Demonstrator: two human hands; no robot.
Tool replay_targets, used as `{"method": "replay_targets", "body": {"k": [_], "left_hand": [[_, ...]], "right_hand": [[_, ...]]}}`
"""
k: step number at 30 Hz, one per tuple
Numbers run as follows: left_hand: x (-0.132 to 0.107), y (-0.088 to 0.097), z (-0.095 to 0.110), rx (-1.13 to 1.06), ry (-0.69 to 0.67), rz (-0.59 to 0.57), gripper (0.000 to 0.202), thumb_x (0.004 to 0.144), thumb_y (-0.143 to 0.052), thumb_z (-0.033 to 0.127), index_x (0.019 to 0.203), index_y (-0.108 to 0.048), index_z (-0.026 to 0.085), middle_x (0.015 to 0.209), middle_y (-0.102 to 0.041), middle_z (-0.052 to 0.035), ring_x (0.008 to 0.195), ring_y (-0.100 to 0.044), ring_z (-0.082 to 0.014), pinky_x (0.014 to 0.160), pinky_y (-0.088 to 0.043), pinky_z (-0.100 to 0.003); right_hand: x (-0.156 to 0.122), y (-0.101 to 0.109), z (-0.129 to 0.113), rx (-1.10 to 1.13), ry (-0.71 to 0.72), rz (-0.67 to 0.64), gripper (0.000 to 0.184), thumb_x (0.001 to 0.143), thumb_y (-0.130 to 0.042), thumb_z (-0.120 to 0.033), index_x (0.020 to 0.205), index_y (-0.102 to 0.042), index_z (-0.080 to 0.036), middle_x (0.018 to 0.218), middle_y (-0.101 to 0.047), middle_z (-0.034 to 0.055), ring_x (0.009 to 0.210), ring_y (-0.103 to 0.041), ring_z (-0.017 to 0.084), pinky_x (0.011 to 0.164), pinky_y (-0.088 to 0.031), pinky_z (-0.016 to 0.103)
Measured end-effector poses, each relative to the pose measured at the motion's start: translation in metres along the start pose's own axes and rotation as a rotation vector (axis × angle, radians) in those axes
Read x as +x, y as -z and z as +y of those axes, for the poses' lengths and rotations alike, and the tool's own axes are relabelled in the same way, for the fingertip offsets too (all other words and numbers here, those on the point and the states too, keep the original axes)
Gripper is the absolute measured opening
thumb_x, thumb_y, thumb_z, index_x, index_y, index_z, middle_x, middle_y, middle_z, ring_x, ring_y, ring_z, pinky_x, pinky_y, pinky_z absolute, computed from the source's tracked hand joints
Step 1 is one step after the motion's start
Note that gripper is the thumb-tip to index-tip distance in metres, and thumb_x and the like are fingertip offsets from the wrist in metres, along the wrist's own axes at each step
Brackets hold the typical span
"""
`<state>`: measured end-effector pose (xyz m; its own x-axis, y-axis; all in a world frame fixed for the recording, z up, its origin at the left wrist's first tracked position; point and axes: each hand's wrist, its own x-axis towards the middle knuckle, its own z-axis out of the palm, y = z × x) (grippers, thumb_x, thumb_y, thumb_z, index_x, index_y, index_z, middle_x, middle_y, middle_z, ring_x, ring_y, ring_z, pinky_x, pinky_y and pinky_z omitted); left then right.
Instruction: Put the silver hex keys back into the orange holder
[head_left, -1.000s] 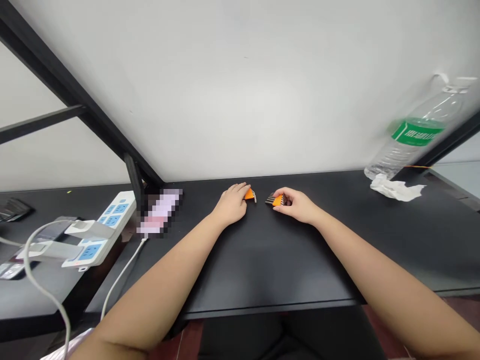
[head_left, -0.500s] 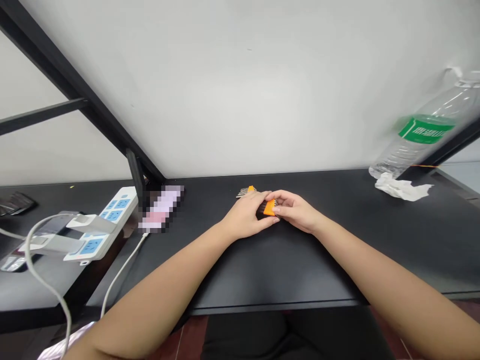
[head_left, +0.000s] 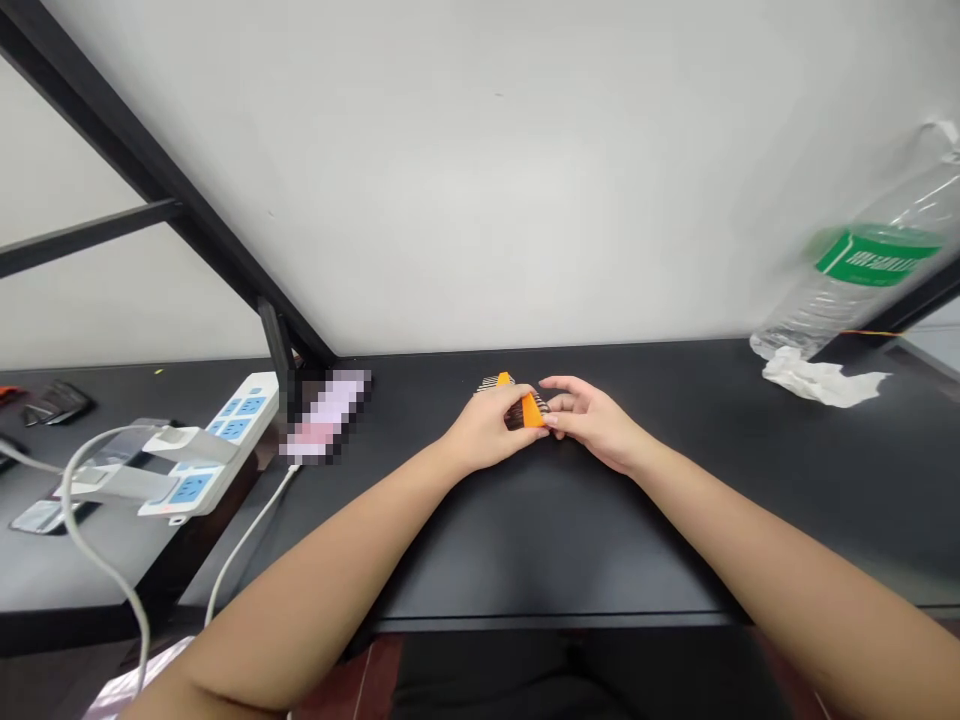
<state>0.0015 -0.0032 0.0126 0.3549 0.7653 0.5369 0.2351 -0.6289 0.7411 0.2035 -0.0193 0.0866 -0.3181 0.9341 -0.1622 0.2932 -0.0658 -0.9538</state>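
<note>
Above the middle of the black table, an orange holder (head_left: 532,410) carries several thin metal rods, some with silvery ends showing at its left end. A second orange piece (head_left: 505,379) shows just beyond my left hand. My left hand (head_left: 491,428) is closed round the near side of the holder, its thumb along the lower edge. At the right end, my right hand (head_left: 589,425) has its thumb and curled fingers at the rod tips, with the index finger lifted off. My fingers hide part of the rods, so their exact kind is unclear.
A white power strip (head_left: 244,385) with chargers and cables lies to the left, beside a blurred-out phone (head_left: 330,410). On the right, a large clear bottle (head_left: 806,310) leans by the wall, with a crumpled tissue (head_left: 825,380) before it. A black frame post (head_left: 217,270) rises at left.
My right index finger has lifted from the orange holder and the fingers have spread a little. More of the holder and its rods shows between my hands. The view has shifted slightly left.
</note>
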Motion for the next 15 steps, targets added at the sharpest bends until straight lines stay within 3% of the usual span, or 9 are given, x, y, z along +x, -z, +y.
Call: {"method": "replay_targets", "body": {"k": [5, 8, 12, 15], "left_hand": [[0.001, 0.001, 0.001, 0.069, 0.042, -0.015, 0.02, 0.082, -0.069, 0.039, 0.084, -0.062, 0.02, 0.073, -0.06, 0.0018, 0.064, -0.051, -0.0123, 0.063, -0.042, -0.027], [0.0, -0.001, 0.001, 0.101, 0.048, -0.036, 0.021, 0.082, -0.069, 0.04, 0.083, -0.062, 0.021, 0.074, -0.062, 0.0019, 0.065, -0.053, -0.0128, 0.063, -0.042, -0.027], [0.0, -0.002, -0.005, 0.196, 0.035, -0.061, 0.019, 0.083, -0.067, 0.036, 0.095, -0.065, 0.022, 0.087, -0.069, -0.0003, 0.075, -0.061, -0.0163, 0.069, -0.046, -0.03], [0.0, 0.001, -0.01, 0.25, 0.066, -0.078, 0.03, 0.083, -0.068, 0.036, 0.11, -0.066, 0.024, 0.1, -0.072, -0.0013, 0.085, -0.066, -0.0194, 0.076, -0.05, -0.032]], "right_hand": [[-0.002, 0.002, -0.001, -0.373, 0.076, 0.037, 0.035, 0.079, -0.078, -0.035, 0.103, -0.056, -0.022, 0.096, -0.067, 0.0024, 0.089, -0.065, 0.017, 0.081, -0.052, 0.033], [-0.007, -0.002, -0.004, -0.569, 0.052, 0.06, 0.022, 0.079, -0.069, -0.028, 0.09, -0.051, -0.022, 0.086, -0.064, -0.0009, 0.075, -0.059, 0.014, 0.066, -0.048, 0.027], [-0.01, -0.005, -0.01, -0.88, 0.026, 0.147, 0.012, 0.077, -0.058, -0.019, 0.083, -0.048, -0.022, 0.071, -0.059, -0.0038, 0.059, -0.049, 0.012, 0.055, -0.037, 0.024], [-0.012, 0.001, -0.019, -1.028, 0.027, 0.161, 0.009, 0.078, -0.054, -0.017, 0.084, -0.051, -0.023, 0.071, -0.062, -0.0035, 0.059, -0.053, 0.013, 0.055, -0.037, 0.025]]}}
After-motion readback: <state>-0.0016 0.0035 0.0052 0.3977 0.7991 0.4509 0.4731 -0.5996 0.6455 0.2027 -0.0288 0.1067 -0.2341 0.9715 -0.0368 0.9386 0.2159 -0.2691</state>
